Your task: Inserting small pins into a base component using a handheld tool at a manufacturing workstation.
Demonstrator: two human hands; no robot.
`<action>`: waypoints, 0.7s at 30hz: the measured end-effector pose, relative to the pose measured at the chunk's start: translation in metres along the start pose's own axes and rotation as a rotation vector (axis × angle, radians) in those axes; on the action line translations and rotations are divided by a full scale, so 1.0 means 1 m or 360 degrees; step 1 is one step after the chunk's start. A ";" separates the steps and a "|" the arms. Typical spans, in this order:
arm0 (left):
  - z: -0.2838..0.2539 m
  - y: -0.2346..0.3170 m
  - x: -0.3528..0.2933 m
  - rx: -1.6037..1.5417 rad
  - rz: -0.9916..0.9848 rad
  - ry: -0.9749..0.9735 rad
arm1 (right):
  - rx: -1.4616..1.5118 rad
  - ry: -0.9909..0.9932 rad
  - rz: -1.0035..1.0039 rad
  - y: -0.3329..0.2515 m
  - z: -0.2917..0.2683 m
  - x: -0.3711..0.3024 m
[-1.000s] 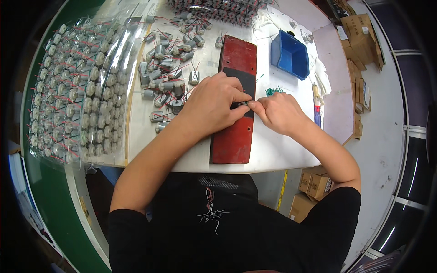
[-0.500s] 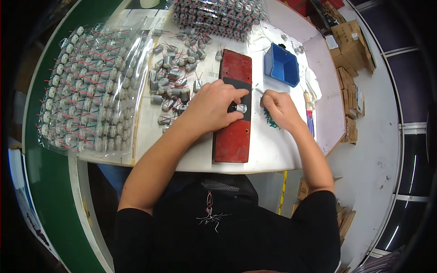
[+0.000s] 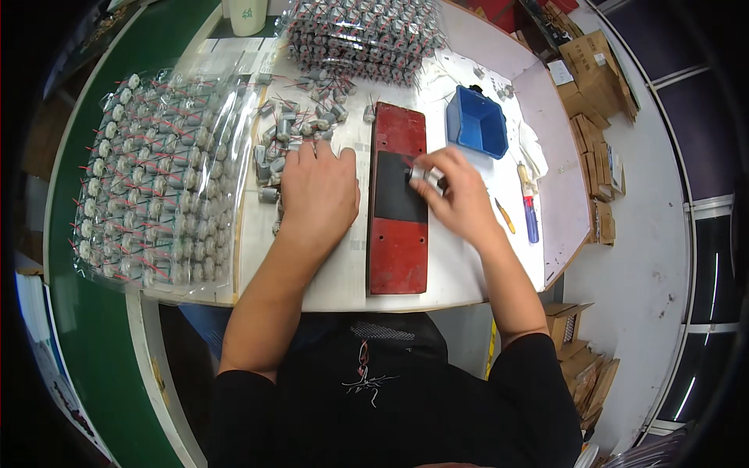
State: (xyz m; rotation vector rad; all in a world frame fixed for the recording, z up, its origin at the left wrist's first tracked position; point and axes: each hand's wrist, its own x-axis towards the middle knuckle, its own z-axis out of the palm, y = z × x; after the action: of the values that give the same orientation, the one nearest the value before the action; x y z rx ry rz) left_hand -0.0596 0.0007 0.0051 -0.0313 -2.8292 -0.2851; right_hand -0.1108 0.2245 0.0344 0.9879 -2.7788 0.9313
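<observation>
Pinched in the fingers of my right hand [image 3: 460, 195] is a small silver cylindrical motor [image 3: 431, 180], just over the right edge of the block's black pad [image 3: 399, 187]. The pad lies across the middle of a long red block [image 3: 399, 257]. To the left of the block, my left hand [image 3: 320, 187] reaches over loose small motors [image 3: 285, 126] with thin red wires. Its fingers stretch forward onto the near side of the pile; the fingertips partly cover some motors, and no motor shows in its grasp.
Clear plastic trays of wired motors [image 3: 148, 179] fill the left side, with another stack [image 3: 359, 39] at the back. Right of the block are a blue bin [image 3: 477, 125], a yellow-handled tool [image 3: 505, 216], a screwdriver [image 3: 530, 218] and a white cloth [image 3: 530, 148]. A pale cup [image 3: 248, 17] stands far left.
My left hand has left the motor on the pad and moved left to the pile. My right hand has come leftward to the pad and now holds a motor. The view has shifted slightly.
</observation>
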 end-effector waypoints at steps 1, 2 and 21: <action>-0.002 -0.001 -0.001 -0.0002 0.0003 -0.0027 | -0.0063 0.0016 0.0052 0.003 -0.002 0.010; -0.004 -0.003 -0.002 -0.0004 0.0005 -0.0055 | -0.0126 0.0032 0.0103 0.006 -0.003 0.022; -0.004 0.017 0.003 -0.1460 0.0254 -0.0051 | -0.0035 -0.0182 0.0383 0.042 -0.017 0.027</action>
State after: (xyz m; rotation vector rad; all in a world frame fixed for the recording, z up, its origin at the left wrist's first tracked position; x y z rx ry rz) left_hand -0.0604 0.0169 0.0129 -0.4460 -2.4441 -1.4966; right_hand -0.1597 0.2450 0.0327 0.7369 -3.0488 0.8928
